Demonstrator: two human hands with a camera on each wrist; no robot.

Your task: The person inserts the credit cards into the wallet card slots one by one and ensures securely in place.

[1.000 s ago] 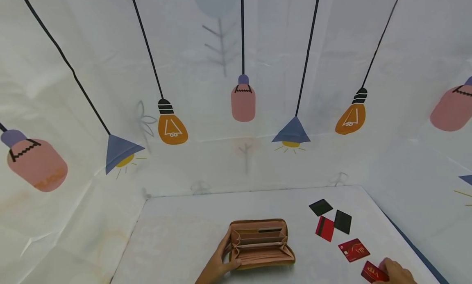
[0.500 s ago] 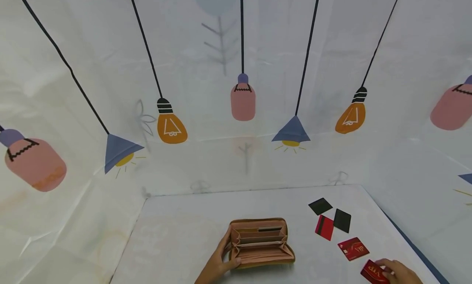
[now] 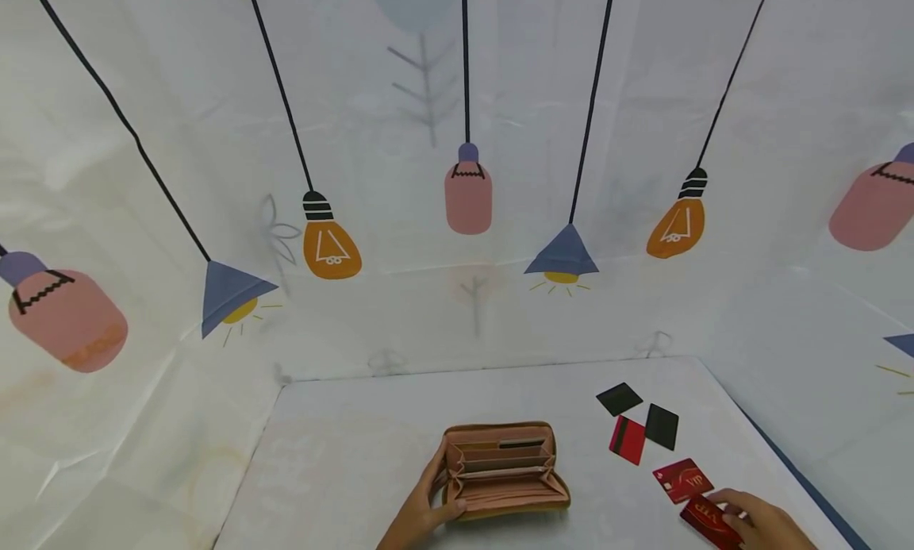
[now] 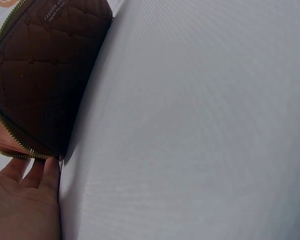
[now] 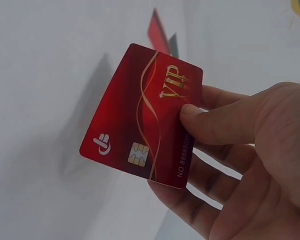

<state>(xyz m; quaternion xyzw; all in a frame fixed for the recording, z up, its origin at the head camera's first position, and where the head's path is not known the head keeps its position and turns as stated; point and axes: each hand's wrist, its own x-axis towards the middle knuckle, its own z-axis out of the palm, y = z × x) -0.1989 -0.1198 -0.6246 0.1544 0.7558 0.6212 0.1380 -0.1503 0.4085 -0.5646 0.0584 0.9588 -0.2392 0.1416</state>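
An unzipped wallet with pinkish-tan compartments stands spread on the white table, its inside facing me. My left hand grips its left side, thumb at the lower front edge and fingers behind. The left wrist view shows its brown quilted outside and brass zip, with the left fingertips at the corner. In my right hand is a red VIP card, pinched between thumb and fingers with its printed face and chip visible. It is held up off the table, right of the wallet.
Another red VIP card lies just beyond the held one. Farther back are a red card with a black stripe and two dark cards. The table's right edge runs beside a white sheet wall printed with lamps.
My right hand has picked up the red VIP card from the table and shifted it slightly left, towards the other VIP card. The left hand and wallet have stayed in place.
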